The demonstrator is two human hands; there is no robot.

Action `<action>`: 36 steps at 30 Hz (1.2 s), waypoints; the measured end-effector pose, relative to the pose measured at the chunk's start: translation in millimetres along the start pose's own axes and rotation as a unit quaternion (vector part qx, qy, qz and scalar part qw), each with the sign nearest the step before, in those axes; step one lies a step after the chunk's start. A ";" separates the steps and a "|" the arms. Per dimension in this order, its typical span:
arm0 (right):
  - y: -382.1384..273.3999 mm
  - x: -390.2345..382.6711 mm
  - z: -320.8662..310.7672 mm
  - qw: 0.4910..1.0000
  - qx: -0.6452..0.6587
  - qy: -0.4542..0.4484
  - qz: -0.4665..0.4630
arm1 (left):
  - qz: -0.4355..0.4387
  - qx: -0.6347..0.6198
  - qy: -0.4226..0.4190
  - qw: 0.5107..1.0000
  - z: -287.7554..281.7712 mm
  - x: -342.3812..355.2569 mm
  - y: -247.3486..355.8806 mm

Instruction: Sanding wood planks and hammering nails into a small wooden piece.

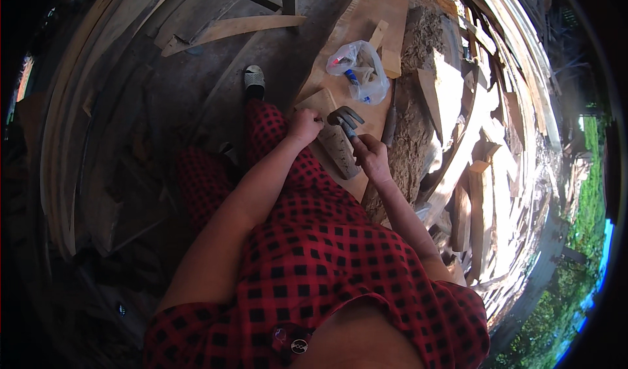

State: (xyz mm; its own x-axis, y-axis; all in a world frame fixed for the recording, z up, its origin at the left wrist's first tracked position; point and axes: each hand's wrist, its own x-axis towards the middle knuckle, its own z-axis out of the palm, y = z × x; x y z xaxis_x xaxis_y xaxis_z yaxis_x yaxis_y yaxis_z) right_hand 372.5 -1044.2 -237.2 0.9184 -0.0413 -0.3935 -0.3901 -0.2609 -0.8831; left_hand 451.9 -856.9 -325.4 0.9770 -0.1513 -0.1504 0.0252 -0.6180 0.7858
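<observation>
My right hand is wrapped round the handle of a claw hammer. The hammer's head hangs just above a pale wooden block, which carries a row of small dark marks or nails along its side. Over the upper left part of this block, my left hand is closed with its fingertips pinched together; whatever they hold is too small to make out. Beneath the block lies a wide light-brown board.
A clear plastic bag with blue and red items rests on the board, beside a short wood strip. A dark slender tool lies along the board's right edge. Split timber is heaped at right; long planks stand at left.
</observation>
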 end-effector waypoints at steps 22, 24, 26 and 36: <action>7.3 -0.6 -9.0 0.999 0.026 0.029 -0.020 | 0.010 -0.041 -0.060 0.997 -0.6 2.9 -8.1; 6.6 -1.4 -8.8 0.999 0.028 0.031 -0.018 | 0.019 -0.034 -0.055 0.998 -0.6 1.3 -5.7; 6.4 -2.2 -8.5 0.999 0.031 0.034 -0.016 | 0.029 -0.028 -0.051 0.998 -0.7 0.6 -3.6; 6.1 -0.9 -9.0 0.999 0.030 0.018 -0.008 | 0.039 -0.016 -0.044 0.998 -0.6 -1.8 -3.5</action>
State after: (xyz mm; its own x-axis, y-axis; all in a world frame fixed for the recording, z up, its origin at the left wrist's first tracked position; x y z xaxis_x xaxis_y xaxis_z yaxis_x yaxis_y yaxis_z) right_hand 369.8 -1054.5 -239.9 0.9260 -0.0716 -0.3707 -0.3774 -0.2027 -0.9036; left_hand 450.2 -853.9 -327.5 0.9537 -0.2664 -0.1395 -0.0421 -0.5776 0.8152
